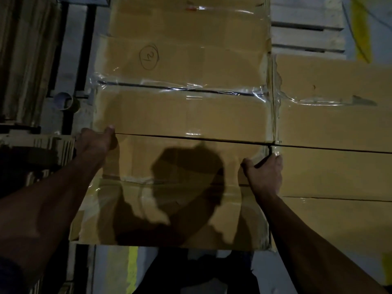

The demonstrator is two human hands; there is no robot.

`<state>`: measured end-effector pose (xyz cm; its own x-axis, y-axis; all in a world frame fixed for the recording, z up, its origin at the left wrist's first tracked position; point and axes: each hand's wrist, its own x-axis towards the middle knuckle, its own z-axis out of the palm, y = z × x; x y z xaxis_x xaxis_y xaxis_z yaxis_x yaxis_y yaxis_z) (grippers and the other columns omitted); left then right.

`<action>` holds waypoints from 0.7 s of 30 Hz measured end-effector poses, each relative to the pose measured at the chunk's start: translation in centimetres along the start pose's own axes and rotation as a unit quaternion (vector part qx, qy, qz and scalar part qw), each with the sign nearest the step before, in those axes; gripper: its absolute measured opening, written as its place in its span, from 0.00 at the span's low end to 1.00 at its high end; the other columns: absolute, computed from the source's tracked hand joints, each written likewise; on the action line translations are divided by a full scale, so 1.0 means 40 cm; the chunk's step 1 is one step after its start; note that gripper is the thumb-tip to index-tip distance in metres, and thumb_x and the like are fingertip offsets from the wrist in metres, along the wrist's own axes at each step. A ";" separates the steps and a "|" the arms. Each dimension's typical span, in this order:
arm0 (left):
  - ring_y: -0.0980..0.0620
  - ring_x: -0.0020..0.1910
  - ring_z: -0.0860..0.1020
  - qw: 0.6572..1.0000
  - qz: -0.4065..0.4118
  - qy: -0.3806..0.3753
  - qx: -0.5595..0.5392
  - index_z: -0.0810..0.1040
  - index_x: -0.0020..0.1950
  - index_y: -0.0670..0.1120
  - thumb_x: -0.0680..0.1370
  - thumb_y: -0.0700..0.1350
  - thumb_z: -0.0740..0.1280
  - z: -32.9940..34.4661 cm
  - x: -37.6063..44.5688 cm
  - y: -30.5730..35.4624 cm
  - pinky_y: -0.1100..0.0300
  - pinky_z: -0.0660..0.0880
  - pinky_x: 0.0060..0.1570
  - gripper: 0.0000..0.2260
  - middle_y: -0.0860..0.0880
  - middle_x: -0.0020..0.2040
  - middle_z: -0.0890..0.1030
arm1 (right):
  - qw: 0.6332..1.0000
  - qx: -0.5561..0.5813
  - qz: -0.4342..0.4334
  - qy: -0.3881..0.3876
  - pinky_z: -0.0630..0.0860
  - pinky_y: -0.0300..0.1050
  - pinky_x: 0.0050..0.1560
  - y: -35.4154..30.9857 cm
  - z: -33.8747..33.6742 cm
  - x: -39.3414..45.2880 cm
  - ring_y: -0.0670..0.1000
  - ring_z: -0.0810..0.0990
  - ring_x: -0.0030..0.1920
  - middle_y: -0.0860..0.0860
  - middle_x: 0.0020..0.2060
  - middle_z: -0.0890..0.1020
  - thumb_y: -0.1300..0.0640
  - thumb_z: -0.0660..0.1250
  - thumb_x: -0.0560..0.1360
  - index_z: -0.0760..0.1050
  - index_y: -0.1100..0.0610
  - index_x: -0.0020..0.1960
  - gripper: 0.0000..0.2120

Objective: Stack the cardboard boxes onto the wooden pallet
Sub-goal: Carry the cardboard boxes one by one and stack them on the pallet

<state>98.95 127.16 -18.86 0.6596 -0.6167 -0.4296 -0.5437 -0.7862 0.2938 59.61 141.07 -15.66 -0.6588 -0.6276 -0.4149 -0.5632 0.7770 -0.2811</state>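
Observation:
A taped cardboard box (169,192) lies nearest me, with the shadow of my head and arms across its top. My left hand (95,141) grips its far left corner, thumb on top and fingers curled over the side. My right hand (265,175) grips the far right corner, fingertips hooked into the dark gap beside the neighbouring box. Behind it, touching, lies another box (180,66) marked with a circled number. Two more boxes (335,119) sit to the right. Pale slats of the wooden pallet (307,28) show at the upper right.
A roll of tape (65,101) lies on the floor to the left, beside a dark metal frame (89,45) and stacked wooden boards (27,60). Yellow floor paint (131,270) shows below the near box. The light is dim.

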 end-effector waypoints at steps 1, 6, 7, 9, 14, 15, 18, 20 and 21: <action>0.33 0.58 0.76 1.000 0.002 0.003 -0.005 0.74 0.65 0.39 0.72 0.67 0.66 -0.001 -0.002 -0.002 0.44 0.76 0.53 0.35 0.36 0.62 0.77 | 1.000 -0.003 0.001 0.000 0.58 0.59 0.76 -0.002 0.000 -0.001 0.60 0.53 0.79 0.61 0.80 0.53 0.41 0.67 0.76 0.53 0.65 0.79 0.43; 0.35 0.60 0.76 1.000 0.005 0.028 -0.002 0.74 0.65 0.40 0.71 0.67 0.68 -0.005 -0.007 -0.006 0.40 0.76 0.56 0.35 0.37 0.63 0.76 | 1.000 -0.013 0.000 0.005 0.59 0.59 0.75 -0.002 -0.001 -0.004 0.60 0.54 0.79 0.61 0.79 0.55 0.41 0.66 0.76 0.54 0.65 0.79 0.43; 0.35 0.62 0.75 0.999 0.007 0.035 -0.008 0.72 0.67 0.40 0.72 0.65 0.69 -0.002 -0.008 -0.006 0.40 0.75 0.57 0.34 0.37 0.64 0.75 | 1.000 -0.014 0.000 0.005 0.58 0.59 0.76 -0.001 -0.002 -0.004 0.60 0.54 0.79 0.61 0.79 0.55 0.41 0.66 0.76 0.54 0.65 0.79 0.43; 0.35 0.64 0.73 0.999 0.015 0.040 -0.008 0.69 0.69 0.40 0.74 0.63 0.68 0.001 -0.014 -0.004 0.40 0.74 0.59 0.34 0.37 0.67 0.73 | 1.000 -0.018 0.000 0.002 0.57 0.58 0.77 -0.001 -0.004 -0.007 0.59 0.52 0.79 0.61 0.80 0.53 0.42 0.66 0.77 0.52 0.65 0.79 0.43; 0.33 0.63 0.73 0.998 0.038 0.029 0.040 0.71 0.67 0.40 0.77 0.64 0.62 0.008 -0.009 -0.009 0.39 0.74 0.58 0.31 0.35 0.64 0.74 | 0.999 -0.034 -0.007 0.001 0.55 0.56 0.77 0.003 -0.006 -0.010 0.58 0.51 0.80 0.60 0.80 0.52 0.43 0.66 0.77 0.51 0.64 0.80 0.43; 0.33 0.62 0.74 0.998 0.046 0.028 0.038 0.71 0.66 0.41 0.77 0.64 0.62 0.007 -0.007 -0.010 0.39 0.75 0.57 0.30 0.35 0.63 0.75 | 0.999 -0.035 -0.007 -0.003 0.54 0.55 0.78 0.004 -0.006 -0.011 0.58 0.51 0.80 0.60 0.80 0.52 0.43 0.66 0.77 0.50 0.64 0.80 0.43; 0.32 0.61 0.74 0.997 0.054 0.034 0.037 0.72 0.66 0.40 0.78 0.62 0.63 0.008 -0.004 -0.005 0.40 0.75 0.56 0.28 0.34 0.63 0.75 | 0.999 -0.033 0.003 -0.007 0.52 0.54 0.78 0.007 -0.009 -0.011 0.58 0.49 0.80 0.60 0.80 0.50 0.43 0.65 0.77 0.49 0.64 0.80 0.44; 0.32 0.63 0.73 0.998 0.045 0.032 0.037 0.70 0.68 0.39 0.79 0.60 0.62 0.016 -0.005 0.002 0.39 0.74 0.58 0.28 0.34 0.66 0.73 | 0.999 -0.035 0.006 -0.006 0.51 0.54 0.78 0.011 -0.009 -0.010 0.57 0.49 0.80 0.59 0.80 0.50 0.43 0.65 0.77 0.48 0.64 0.80 0.44; 0.32 0.64 0.72 0.998 0.040 0.027 0.036 0.68 0.70 0.39 0.80 0.59 0.61 0.022 -0.006 0.002 0.39 0.73 0.59 0.28 0.35 0.67 0.72 | 0.999 -0.036 0.006 -0.006 0.51 0.54 0.78 0.012 -0.009 -0.009 0.57 0.49 0.80 0.59 0.80 0.50 0.43 0.65 0.77 0.48 0.64 0.80 0.44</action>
<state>98.29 127.29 -19.47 0.6378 -0.6807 -0.3604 -0.6311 -0.7301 0.2621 59.39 141.66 -15.33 -0.6603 -0.6172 -0.4280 -0.5902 0.7788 -0.2126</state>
